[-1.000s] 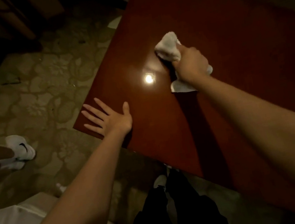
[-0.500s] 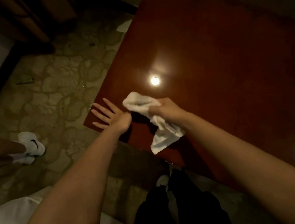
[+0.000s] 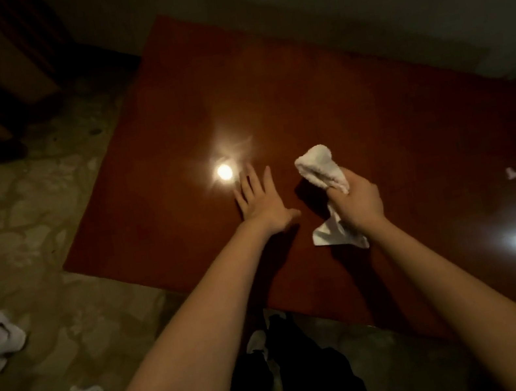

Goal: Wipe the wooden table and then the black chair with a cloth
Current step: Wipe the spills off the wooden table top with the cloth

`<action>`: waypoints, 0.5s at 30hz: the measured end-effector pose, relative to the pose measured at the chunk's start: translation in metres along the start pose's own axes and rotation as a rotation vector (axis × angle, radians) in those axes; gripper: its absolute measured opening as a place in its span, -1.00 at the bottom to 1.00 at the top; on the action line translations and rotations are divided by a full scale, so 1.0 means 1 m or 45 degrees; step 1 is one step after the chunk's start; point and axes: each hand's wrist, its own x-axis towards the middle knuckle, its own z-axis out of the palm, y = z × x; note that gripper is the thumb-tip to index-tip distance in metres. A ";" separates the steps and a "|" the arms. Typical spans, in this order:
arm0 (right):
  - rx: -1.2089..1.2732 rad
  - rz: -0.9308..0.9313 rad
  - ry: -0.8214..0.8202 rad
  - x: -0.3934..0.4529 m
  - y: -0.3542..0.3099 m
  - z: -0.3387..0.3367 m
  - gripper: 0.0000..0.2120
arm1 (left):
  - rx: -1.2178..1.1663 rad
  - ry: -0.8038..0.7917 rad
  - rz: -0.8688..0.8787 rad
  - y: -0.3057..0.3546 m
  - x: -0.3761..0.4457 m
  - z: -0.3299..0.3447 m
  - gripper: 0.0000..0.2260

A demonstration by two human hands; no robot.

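- cloth (image 3: 321, 172), white and bunched, sits near the table's middle, one end at 12 o'clock of the fist, a tail trailing out at 6.
- right hand (image 3: 359, 200) grips it, fingers curled round.
- left hand (image 3: 261, 203), at 9 o'clock of the cloth, lies flat, fingers spread, bracing on the table (image 3: 351, 85).
- step: wiping the table; chair not in view.
- next: likely sweep toward 1 o'clock, where a white scrap (image 3: 511, 173) lies at 3.
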 end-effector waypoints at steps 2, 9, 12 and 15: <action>-0.180 -0.040 0.052 0.019 0.022 -0.021 -0.63 | 0.067 -0.121 -0.015 0.018 0.006 0.012 0.09; -0.377 -0.010 0.232 0.125 0.034 -0.060 -0.54 | 0.058 -0.151 -0.102 0.032 0.026 0.042 -0.23; -0.484 -0.001 0.255 0.167 0.028 -0.061 -0.52 | 0.053 -0.167 -0.044 0.024 0.031 0.049 -0.26; -0.601 0.001 0.279 0.180 0.028 -0.051 -0.52 | 0.029 -0.161 -0.046 0.022 0.034 0.050 -0.29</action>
